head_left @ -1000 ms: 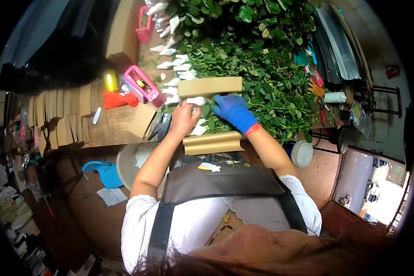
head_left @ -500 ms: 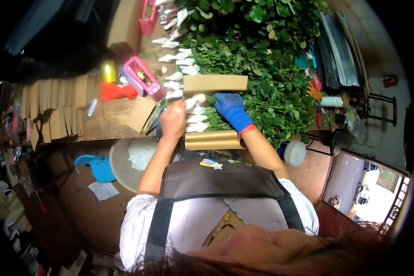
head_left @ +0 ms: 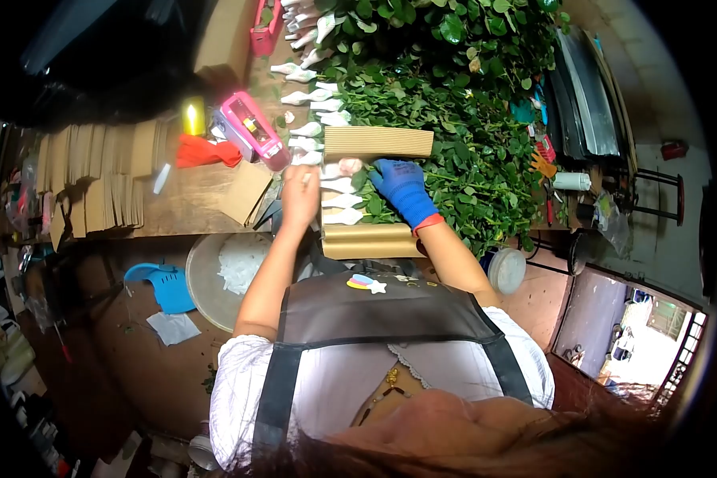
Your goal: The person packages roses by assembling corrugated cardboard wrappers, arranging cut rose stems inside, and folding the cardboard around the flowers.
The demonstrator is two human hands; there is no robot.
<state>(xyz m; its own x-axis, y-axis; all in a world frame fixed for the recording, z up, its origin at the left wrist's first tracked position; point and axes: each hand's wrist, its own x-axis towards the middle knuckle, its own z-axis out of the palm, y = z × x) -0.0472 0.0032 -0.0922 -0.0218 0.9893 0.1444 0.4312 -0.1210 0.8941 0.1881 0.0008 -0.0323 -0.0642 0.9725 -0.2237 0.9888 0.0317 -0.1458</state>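
My right hand (head_left: 402, 190), in a blue glove with a red cuff, is closed on the leafy stem of a rose whose pale pink head (head_left: 349, 166) points left. My bare left hand (head_left: 300, 196) is closed just left of that head; whatever its fingers hold is hidden. Below the rose head lie flowers with white sleeves (head_left: 342, 201) over their heads. They rest on corrugated cardboard, whose gold-brown rolled edge (head_left: 370, 241) faces me. Another corrugated cardboard strip (head_left: 378, 143) lies across the stems just beyond my hands.
Leafy stems (head_left: 470, 135) cover the table's right side. A pink tape dispenser (head_left: 251, 131), a red cloth (head_left: 205, 151) and cardboard pieces (head_left: 103, 171) sit to the left. Below the table edge are a round tub (head_left: 207, 299) with white material and a blue plastic piece (head_left: 171, 288).
My left hand has moved slightly up and away from the rose head, which now shows more clearly. My right hand stays nearly still on the stem. The whole view has shifted slightly.
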